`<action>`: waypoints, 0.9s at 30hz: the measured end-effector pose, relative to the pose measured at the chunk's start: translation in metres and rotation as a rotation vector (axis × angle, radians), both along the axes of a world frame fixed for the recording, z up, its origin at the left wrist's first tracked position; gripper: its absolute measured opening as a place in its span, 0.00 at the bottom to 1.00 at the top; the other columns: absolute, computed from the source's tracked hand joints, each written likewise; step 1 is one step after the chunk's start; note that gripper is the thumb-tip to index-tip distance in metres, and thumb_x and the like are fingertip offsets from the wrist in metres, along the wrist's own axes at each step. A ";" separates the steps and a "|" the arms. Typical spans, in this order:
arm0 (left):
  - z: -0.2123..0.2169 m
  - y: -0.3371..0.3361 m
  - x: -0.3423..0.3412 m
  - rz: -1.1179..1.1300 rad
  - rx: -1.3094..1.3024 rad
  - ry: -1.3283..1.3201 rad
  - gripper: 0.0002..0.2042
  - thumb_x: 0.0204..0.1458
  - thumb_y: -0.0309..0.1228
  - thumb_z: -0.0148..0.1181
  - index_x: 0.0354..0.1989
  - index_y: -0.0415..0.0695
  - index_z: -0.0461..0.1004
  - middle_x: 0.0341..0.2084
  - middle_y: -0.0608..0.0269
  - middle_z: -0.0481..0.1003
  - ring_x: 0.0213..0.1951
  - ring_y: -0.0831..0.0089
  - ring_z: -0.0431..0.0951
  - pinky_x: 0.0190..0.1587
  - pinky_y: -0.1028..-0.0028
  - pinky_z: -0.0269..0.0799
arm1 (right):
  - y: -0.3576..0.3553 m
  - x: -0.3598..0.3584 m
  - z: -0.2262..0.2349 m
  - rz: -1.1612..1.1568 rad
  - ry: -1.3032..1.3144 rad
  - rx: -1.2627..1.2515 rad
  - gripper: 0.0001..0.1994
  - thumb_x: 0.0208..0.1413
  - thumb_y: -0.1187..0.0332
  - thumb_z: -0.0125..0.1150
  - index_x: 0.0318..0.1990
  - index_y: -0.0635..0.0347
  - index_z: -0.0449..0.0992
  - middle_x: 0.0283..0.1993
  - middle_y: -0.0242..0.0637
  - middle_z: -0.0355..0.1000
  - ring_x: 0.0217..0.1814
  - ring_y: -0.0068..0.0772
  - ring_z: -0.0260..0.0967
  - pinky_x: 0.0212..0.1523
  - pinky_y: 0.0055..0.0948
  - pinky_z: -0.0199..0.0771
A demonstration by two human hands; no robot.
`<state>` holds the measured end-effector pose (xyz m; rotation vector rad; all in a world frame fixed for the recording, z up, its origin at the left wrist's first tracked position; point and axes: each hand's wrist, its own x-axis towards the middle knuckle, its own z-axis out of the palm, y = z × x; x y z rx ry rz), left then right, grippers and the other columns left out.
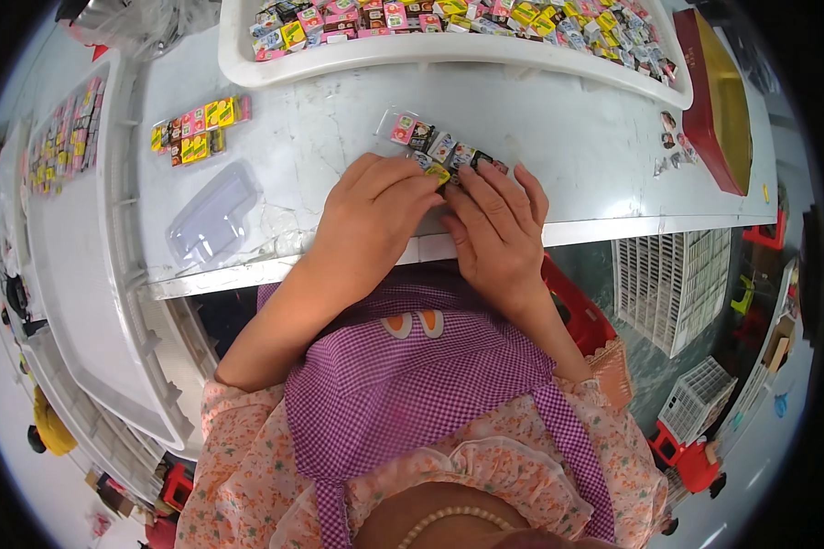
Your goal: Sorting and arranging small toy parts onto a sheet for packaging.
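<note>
Both my hands meet over a clear plastic tray point(389, 122) lying near the table's front edge. Small printed boxes in pink, black, white and yellow fill it in a slanting line. My left hand point(368, 206) is closed, its fingertips on a small yellow box point(439, 172) at the near side of the tray. Opposite it, my right hand point(499, 220) bends its fingers over the dark and white small boxes point(467, 154), with the thumb tucked beneath and the little finger held apart. My fingers hide the tray's near part.
A white bin point(449, 57) heaped with small boxes stands at the back. Filled trays point(195, 128) and an empty clear tray point(209, 215) lie left, beside a white rack tray point(82, 302). A red and gold box point(719, 110) and loose pieces point(673, 146) are at right.
</note>
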<state>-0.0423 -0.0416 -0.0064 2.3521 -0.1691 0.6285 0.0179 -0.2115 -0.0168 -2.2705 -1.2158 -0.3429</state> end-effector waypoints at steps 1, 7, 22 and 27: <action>0.001 0.000 -0.001 -0.003 -0.002 0.000 0.10 0.42 0.21 0.63 0.35 0.37 0.74 0.35 0.60 0.72 0.35 0.61 0.72 0.37 0.68 0.70 | 0.000 0.001 0.000 -0.003 0.000 -0.002 0.15 0.45 0.69 0.64 0.43 0.57 0.78 0.52 0.32 0.72 0.60 0.34 0.64 0.63 0.44 0.56; 0.005 -0.002 -0.006 0.030 0.087 0.082 0.12 0.40 0.22 0.61 0.37 0.40 0.75 0.38 0.63 0.72 0.41 0.64 0.70 0.45 0.67 0.65 | 0.002 0.001 -0.002 0.019 0.000 0.012 0.14 0.46 0.70 0.64 0.42 0.58 0.78 0.52 0.33 0.72 0.59 0.35 0.65 0.63 0.45 0.56; 0.002 0.003 -0.008 -0.033 0.359 0.105 0.18 0.40 0.23 0.61 0.44 0.41 0.75 0.51 0.63 0.71 0.58 0.62 0.66 0.61 0.58 0.60 | -0.005 0.003 0.000 0.057 0.017 0.008 0.18 0.47 0.73 0.63 0.49 0.62 0.74 0.56 0.41 0.69 0.60 0.41 0.65 0.63 0.45 0.59; 0.006 0.009 -0.012 -0.036 0.271 0.156 0.22 0.43 0.27 0.63 0.51 0.44 0.72 0.57 0.63 0.67 0.63 0.61 0.61 0.64 0.56 0.55 | -0.029 0.016 0.014 -0.065 0.196 0.185 0.19 0.50 0.76 0.58 0.52 0.63 0.72 0.58 0.44 0.68 0.62 0.45 0.63 0.65 0.47 0.56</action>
